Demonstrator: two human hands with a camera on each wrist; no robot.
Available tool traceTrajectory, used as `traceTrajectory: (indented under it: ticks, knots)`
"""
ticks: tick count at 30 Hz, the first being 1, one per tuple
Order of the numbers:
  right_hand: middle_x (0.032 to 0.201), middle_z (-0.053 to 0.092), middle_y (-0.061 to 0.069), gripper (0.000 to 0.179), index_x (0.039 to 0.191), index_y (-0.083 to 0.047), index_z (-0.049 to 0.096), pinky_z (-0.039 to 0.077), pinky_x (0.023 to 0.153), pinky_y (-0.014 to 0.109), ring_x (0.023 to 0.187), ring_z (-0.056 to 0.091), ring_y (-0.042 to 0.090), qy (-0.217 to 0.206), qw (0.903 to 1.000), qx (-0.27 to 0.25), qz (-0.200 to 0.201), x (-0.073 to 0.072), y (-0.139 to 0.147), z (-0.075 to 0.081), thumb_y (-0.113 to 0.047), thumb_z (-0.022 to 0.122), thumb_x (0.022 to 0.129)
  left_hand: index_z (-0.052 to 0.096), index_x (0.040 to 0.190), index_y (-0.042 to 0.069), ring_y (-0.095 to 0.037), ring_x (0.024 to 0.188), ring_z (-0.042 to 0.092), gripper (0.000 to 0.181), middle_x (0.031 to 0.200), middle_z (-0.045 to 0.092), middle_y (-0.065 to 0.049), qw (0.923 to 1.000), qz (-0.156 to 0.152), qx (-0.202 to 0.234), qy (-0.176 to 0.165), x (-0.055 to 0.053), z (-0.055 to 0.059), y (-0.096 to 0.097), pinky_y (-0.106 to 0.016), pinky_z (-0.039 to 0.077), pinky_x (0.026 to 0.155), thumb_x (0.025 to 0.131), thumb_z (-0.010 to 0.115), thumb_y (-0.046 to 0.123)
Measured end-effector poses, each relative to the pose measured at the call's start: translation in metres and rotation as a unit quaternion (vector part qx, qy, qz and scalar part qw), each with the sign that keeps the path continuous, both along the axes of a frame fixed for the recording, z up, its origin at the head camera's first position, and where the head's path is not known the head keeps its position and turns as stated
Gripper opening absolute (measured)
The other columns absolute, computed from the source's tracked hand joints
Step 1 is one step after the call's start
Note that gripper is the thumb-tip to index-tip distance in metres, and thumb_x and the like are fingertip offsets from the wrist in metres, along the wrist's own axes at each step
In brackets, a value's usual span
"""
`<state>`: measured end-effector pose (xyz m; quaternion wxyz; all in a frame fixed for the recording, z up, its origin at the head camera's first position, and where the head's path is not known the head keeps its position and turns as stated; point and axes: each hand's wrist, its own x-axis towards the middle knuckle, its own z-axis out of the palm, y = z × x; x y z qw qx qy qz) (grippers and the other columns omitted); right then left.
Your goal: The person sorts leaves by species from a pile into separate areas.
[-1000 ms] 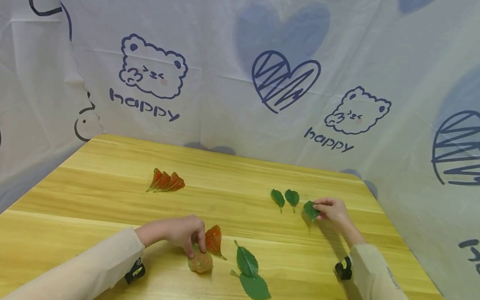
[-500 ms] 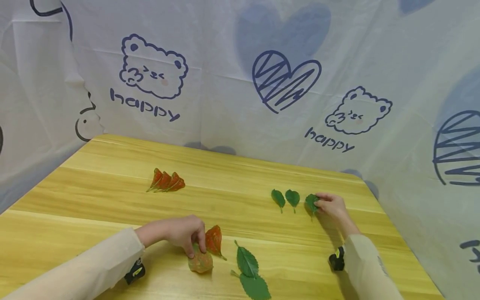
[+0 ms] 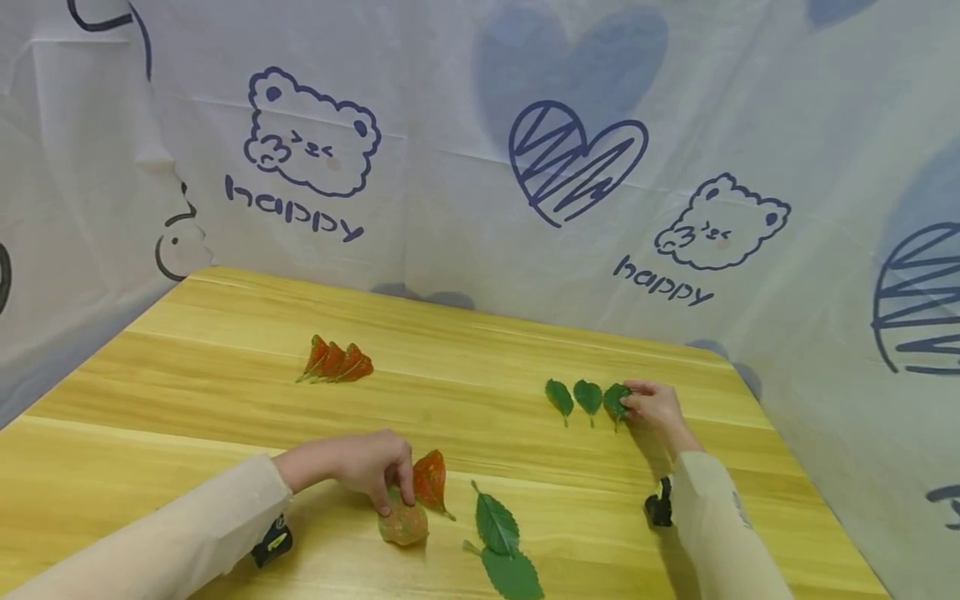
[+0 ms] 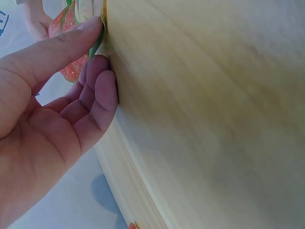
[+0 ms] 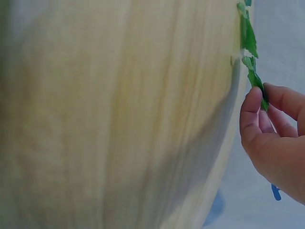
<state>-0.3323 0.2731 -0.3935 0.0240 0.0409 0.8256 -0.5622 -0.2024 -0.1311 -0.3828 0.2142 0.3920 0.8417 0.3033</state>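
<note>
My right hand [image 3: 656, 408] pinches a green leaf [image 3: 616, 400] by its edge, at the right end of a row with two other green leaves [image 3: 588, 395]. In the right wrist view, thumb and forefinger squeeze the tip of that held leaf [image 5: 256, 80], its stem end pointing away from the hand. Near the front, my left hand [image 3: 367, 467] pinches a pale reddish-green leaf [image 3: 405, 527] between thumb and fingers, low over the table. Right beside it lies a red leaf [image 3: 431, 478], stem toward me.
Several overlapping red leaves [image 3: 337, 363] lie fanned out at the back left of the wooden table [image 3: 225, 400]. Two larger green leaves [image 3: 497, 523] overlap at the front middle. A printed cloth [image 3: 450, 100] hangs behind the table's far edge.
My right hand has shifted the green leaf back and then left, closing the gap to the two others and turning it more upright. My left hand stays in place with its leaf.
</note>
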Motion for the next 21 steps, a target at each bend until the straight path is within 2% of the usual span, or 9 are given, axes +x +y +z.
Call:
traceTrajectory:
  ticks: [5, 11, 15, 21]
  knots:
    - [0.087, 0.059, 0.015, 0.041, 0.119, 0.021, 0.042, 0.049, 0.056, 0.021, 0.056, 0.054, 0.007, -0.004, 0.9997, 0.023, 0.011, -0.003, 0.001, -0.006, 0.012, 0.052, 0.080, 0.071, 0.082, 0.004, 0.002, 0.048, 0.046, 0.020, 0.080, 0.065, 0.004, 1.0000, -0.002, -0.001, 0.002, 0.000, 0.000, 0.001, -0.016, 0.046, 0.053, 0.065, 0.074, -0.006]
    - [0.111, 0.049, 0.033, 0.041, 0.121, 0.017, 0.042, 0.050, 0.062, 0.024, 0.064, 0.056, 0.007, -0.016, 0.9986, 0.046, 0.022, -0.003, 0.000, -0.008, 0.006, 0.054, 0.083, 0.072, 0.082, 0.004, 0.002, 0.049, 0.045, 0.020, 0.079, 0.065, 0.005, 1.0000, -0.003, -0.003, 0.005, -0.001, -0.001, 0.001, -0.016, 0.046, 0.053, 0.065, 0.074, -0.006]
    - [0.121, 0.042, 0.035, 0.044, 0.125, 0.015, 0.040, 0.050, 0.067, 0.027, 0.071, 0.057, 0.013, -0.024, 0.9970, 0.067, 0.032, 0.002, -0.004, -0.004, 0.000, 0.055, 0.086, 0.072, 0.082, 0.005, 0.002, 0.049, 0.045, 0.020, 0.079, 0.064, 0.006, 0.9999, -0.006, -0.003, 0.008, -0.002, -0.002, 0.001, -0.016, 0.045, 0.052, 0.065, 0.074, -0.006]
    - [0.123, 0.041, 0.034, 0.047, 0.126, 0.013, 0.040, 0.050, 0.070, 0.030, 0.081, 0.056, 0.023, -0.031, 0.9936, 0.102, 0.037, 0.006, -0.008, 0.001, -0.006, 0.056, 0.086, 0.072, 0.081, 0.005, 0.002, 0.049, 0.044, 0.020, 0.077, 0.064, 0.007, 1.0000, -0.005, -0.003, 0.008, -0.002, -0.003, 0.000, -0.016, 0.045, 0.050, 0.065, 0.074, -0.005]
